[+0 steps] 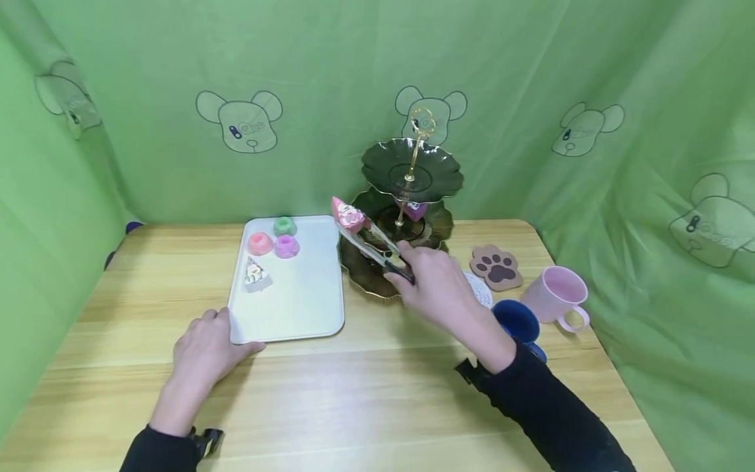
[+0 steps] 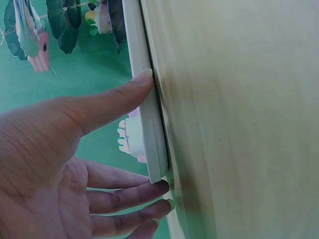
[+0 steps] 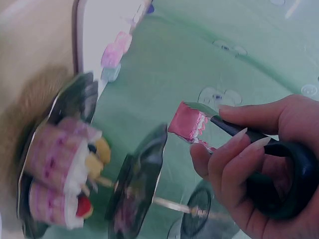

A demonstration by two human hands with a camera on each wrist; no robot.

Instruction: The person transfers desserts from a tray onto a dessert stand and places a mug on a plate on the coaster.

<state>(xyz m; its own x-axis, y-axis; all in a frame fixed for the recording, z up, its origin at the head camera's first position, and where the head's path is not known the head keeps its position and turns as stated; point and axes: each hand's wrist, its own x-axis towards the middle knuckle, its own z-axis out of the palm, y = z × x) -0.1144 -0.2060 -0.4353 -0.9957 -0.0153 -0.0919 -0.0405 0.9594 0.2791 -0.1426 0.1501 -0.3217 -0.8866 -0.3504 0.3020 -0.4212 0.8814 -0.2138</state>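
My right hand [image 1: 433, 278] grips tongs [image 1: 367, 248] by their black looped handles. Between the tongs' tips is a pink cake slice [image 1: 349, 215], held up in front of the left side of a dark three-tier stand [image 1: 413, 174]. At the near left corner of a white tray [image 1: 301, 301], my left hand [image 1: 203, 347] rests with its thumb along the front edge and fairly straight fingers at the side. On the tray are a pink donut [image 1: 260, 243], a green donut [image 1: 285, 226], a purple donut [image 1: 286, 246] and a whitish triangular cake slice [image 1: 257, 275].
Striped cake pieces [image 3: 55, 154] with fruit sit on the stand's bottom tier; a purple-pink piece [image 1: 415, 210] is on the middle one. To the right are a paw-shaped coaster [image 1: 497, 267], a pink mug [image 1: 554, 295], a blue mug [image 1: 516, 320] and a partly hidden white lacy disc [image 1: 479, 288].
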